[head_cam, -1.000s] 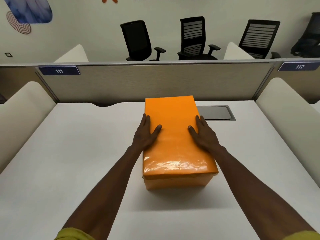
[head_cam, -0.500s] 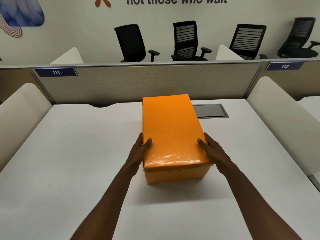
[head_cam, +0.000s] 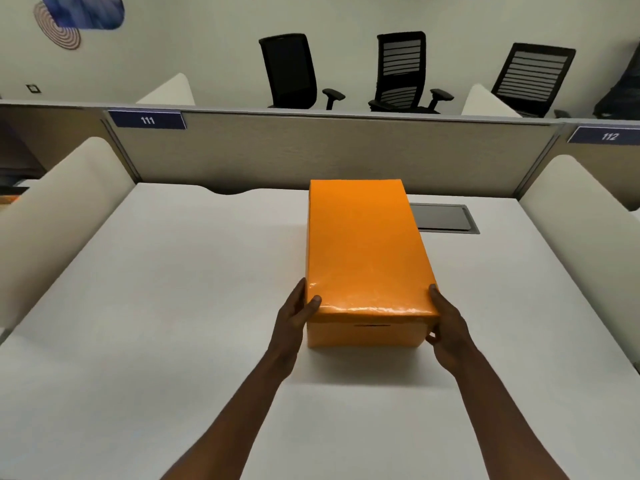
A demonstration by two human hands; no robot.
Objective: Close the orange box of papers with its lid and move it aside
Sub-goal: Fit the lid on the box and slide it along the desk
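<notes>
The orange box [head_cam: 363, 332] stands on the white desk with its orange lid [head_cam: 363, 244] seated flat on top, long side running away from me. My left hand [head_cam: 294, 317] clasps the near left corner, thumb on the lid's top. On the near right corner my right hand [head_cam: 446, 327] grips the side, its thumb curled under the lid's rim. The papers inside are hidden.
The white desk [head_cam: 173, 306] spreads wide on both sides of the box. A dark cable hatch [head_cam: 443, 218] lies just right of the box's far end. Cream side dividers [head_cam: 59, 209] and a beige back partition [head_cam: 329, 150] fence the desk. Black office chairs stand beyond.
Both hands slid from flat on the lid's top back to the near corners and now grip the sides. The box itself has barely shifted on the desk.
</notes>
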